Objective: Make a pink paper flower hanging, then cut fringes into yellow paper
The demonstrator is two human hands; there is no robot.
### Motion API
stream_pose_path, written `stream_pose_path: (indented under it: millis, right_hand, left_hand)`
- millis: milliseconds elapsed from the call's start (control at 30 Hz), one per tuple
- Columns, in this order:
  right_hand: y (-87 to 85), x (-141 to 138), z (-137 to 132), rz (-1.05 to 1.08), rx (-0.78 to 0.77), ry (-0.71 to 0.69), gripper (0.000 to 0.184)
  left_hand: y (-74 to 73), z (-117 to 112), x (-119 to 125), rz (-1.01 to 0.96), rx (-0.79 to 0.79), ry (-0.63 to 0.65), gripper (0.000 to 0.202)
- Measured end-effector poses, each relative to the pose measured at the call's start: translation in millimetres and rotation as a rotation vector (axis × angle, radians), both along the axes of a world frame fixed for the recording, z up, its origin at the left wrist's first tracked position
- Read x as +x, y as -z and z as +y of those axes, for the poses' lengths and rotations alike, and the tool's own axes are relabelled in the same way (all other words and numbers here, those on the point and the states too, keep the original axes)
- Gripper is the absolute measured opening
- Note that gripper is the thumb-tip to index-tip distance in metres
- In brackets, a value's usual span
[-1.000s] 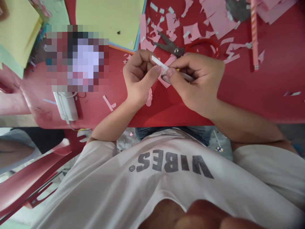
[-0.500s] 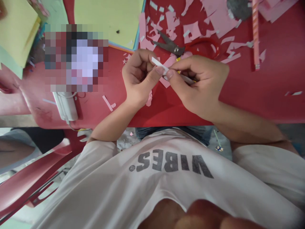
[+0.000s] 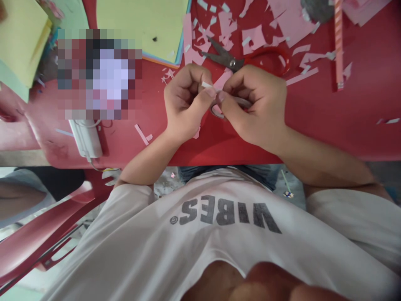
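My left hand (image 3: pixel 184 102) and my right hand (image 3: pixel 253 104) are close together above the red table, fingertips nearly meeting. Between them they pinch a narrow pale paper strip (image 3: pixel 232 101), which curls into a small loop (image 3: pixel 214 110). Its short free end (image 3: pixel 206 85) pokes out at my left thumb. Fingers hide much of the strip. Just beyond my hands lie scissors with red handles (image 3: pixel 233 62), blades pointing left, on pink paper scraps (image 3: pixel 222 29).
The red table (image 3: pixel 360 108) holds a stack of yellow-green paper (image 3: pixel 138 25), a pink striped stick (image 3: pixel 338 42) and a white plug-like device (image 3: pixel 85 138) with a cord. A pixelated patch (image 3: pixel 100 73) covers something. A red chair (image 3: pixel 40 238) stands at lower left.
My hands have drawn closer together, with the right hand moving left. Less of the strip's free end shows, and the loop between my fingers shows more.
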State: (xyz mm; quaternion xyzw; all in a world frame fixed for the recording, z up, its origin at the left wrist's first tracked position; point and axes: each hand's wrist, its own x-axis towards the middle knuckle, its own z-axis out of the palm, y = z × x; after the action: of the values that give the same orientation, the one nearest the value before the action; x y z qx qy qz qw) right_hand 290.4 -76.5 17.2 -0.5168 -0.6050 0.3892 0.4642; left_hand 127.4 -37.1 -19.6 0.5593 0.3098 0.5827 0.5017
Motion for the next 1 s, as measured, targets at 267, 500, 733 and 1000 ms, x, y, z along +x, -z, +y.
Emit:
stream_pose_path:
  millis: [267,500,733,1000]
  right_hand:
    - [-2.2,-1,3,-0.041,0.081,0.014,0.034]
    - [1.3,0,4,-0.002,0.094,0.001,0.028]
    - [4.0,2,11,0.004,0.155,0.021,0.022]
    - [-2.5,5,8,0.011,0.123,0.015,0.023]
  left_hand:
    - [8.5,-7,-8,0.053,-0.216,-0.044,0.052]
    - [13.6,-7,-9,0.015,-0.261,0.007,0.046]
    - [12.2,-5,-7,0.073,-0.333,0.007,0.054]
    - [19.7,3,-8,0.073,-0.237,0.08,0.053]
